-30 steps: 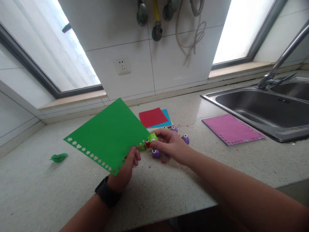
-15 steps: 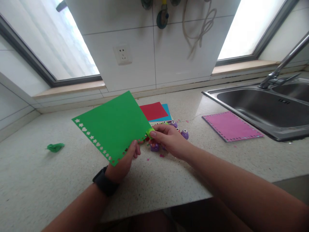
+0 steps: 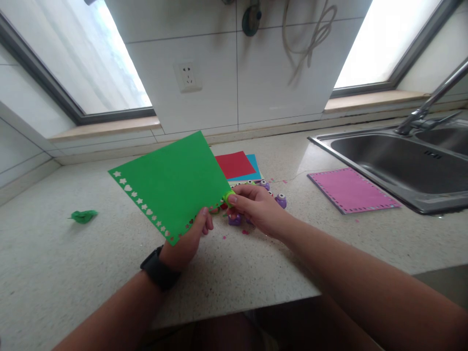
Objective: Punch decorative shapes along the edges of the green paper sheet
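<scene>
My left hand [image 3: 192,234] is closed on the lower edge of a green sheet of paper [image 3: 171,180], thumb on top. Star and heart holes run along the sheet's left edge and along part of its lower edge. At the right corner, my right hand [image 3: 256,207] pinches a small lime-green craft punch [image 3: 228,197] set over the paper's edge. Several more punches, among them a purple punch [image 3: 281,200], lie on the counter behind and beside my right hand, partly hidden by it.
Behind the green sheet lie a red sheet [image 3: 237,165] and a blue sheet [image 3: 257,165]. A pink stack of paper with punched edges [image 3: 353,191] rests beside the steel sink [image 3: 369,151]. A crumpled green scrap [image 3: 84,216] is at left. Pink bits dot the speckled counter [image 3: 234,273].
The view has tilted slightly downward. Both hands keep their hold on the green sheet and the lime-green punch, with hardly any movement between them.
</scene>
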The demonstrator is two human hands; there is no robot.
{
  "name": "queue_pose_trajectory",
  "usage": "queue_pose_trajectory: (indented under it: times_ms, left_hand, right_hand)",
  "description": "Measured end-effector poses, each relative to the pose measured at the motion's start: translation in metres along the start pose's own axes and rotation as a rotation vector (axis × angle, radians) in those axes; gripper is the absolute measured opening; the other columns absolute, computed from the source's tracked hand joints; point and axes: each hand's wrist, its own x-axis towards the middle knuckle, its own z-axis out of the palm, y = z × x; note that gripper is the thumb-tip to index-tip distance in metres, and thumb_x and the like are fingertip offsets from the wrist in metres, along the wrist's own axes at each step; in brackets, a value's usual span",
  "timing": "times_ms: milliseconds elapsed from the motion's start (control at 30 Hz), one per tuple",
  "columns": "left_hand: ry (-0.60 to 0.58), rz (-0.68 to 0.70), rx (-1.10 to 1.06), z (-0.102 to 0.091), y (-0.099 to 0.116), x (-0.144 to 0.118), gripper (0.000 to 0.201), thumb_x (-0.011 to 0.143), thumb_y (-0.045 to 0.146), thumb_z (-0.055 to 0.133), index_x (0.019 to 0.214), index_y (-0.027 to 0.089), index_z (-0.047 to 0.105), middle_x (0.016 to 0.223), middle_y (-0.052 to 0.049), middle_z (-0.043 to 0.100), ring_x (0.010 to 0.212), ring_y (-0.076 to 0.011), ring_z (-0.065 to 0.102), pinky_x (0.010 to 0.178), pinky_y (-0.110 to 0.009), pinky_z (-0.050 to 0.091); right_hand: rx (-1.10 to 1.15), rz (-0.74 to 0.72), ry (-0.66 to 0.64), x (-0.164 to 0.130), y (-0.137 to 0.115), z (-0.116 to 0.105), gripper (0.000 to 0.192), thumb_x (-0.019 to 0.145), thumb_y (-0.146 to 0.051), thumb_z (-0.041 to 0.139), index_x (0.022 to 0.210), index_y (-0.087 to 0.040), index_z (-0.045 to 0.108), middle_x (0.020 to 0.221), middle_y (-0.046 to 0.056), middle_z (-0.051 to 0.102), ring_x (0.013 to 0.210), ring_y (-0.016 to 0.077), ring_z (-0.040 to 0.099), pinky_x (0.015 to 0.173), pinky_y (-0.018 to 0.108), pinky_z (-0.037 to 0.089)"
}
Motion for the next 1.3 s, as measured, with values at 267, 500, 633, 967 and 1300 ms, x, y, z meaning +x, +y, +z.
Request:
queue_pose_trajectory:
  times_ms: [267,500,633,967,1300]
  left_hand:
    - [0.008,-0.019,0.002,0.0,-0.002,0.0,0.047,0.097,0.046,0.044,0.057,0.024,0.056,0.057,0.0,0.055,0.055,-0.0161,0.052,0.066,-0.032,0.044]
    - [-0.012,-0.001,0.043,0.0,0.005,0.0,0.047,0.095,0.046,0.043,0.055,0.025,0.054,0.056,-0.001,0.055,0.057,-0.017,0.053,0.066,-0.032,0.046]
    - [-0.019,0.01,0.047,0.0,0.005,0.001,0.047,0.095,0.046,0.043,0.055,0.025,0.054,0.056,-0.001,0.055,0.055,-0.0168,0.053,0.065,-0.032,0.046]
    - [-0.047,0.0,0.058,-0.001,0.007,0.0,0.045,0.096,0.044,0.042,0.057,0.024,0.054,0.057,0.0,0.055,0.056,-0.016,0.054,0.065,-0.031,0.049]
    - [-0.056,0.005,0.052,-0.001,0.008,0.0,0.044,0.094,0.044,0.043,0.057,0.023,0.055,0.056,0.0,0.054,0.054,-0.0149,0.053,0.062,-0.03,0.048]
  right_hand:
    - [0.005,0.006,-0.004,0.0,0.0,0.0,0.032,0.081,-0.048,0.081,0.087,-0.018,0.072,0.079,0.003,0.069,0.069,0.0133,0.062,0.064,0.028,0.049]
    - [0.006,0.009,-0.001,-0.001,-0.003,0.003,0.03,0.082,-0.046,0.08,0.084,-0.018,0.071,0.075,0.002,0.068,0.064,0.0118,0.06,0.062,0.027,0.047]
    - [0.009,0.01,-0.01,-0.001,-0.004,0.003,0.029,0.082,-0.045,0.08,0.084,-0.018,0.071,0.075,0.002,0.068,0.064,0.0118,0.06,0.062,0.027,0.048]
    - [-0.026,0.0,-0.024,-0.001,-0.004,0.002,0.031,0.083,-0.045,0.08,0.087,-0.016,0.071,0.076,0.002,0.069,0.064,0.0114,0.061,0.062,0.026,0.048]
    - [-0.03,-0.02,-0.029,0.0,-0.002,0.002,0.029,0.084,-0.045,0.078,0.087,-0.017,0.07,0.081,0.002,0.07,0.065,0.0109,0.06,0.062,0.026,0.049]
